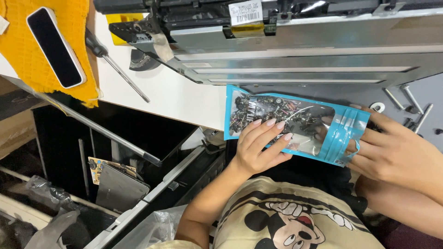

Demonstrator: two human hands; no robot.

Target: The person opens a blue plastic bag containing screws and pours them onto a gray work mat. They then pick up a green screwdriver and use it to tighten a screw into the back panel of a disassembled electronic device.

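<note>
A blue zip pouch [339, 131] with a clear window lies flat in front of me, packed with small dark screws [272, 109]. My left hand [258, 150] presses on the pouch's window side, fingers spread over the screws. My right hand [397, 154] grips the pouch's zip end, and its fingertips are hidden behind or inside the blue edge. The pouch rests at the meeting of a white tabletop [175, 97] and a grey surface [369, 92].
A large opened device with a metal chassis [300, 64] fills the top. Loose long screws [408, 99] and a washer [377, 107] lie at right. A screwdriver [117, 69] and a phone [54, 46] on yellow cloth lie at left. A circuit board [104, 167] sits below.
</note>
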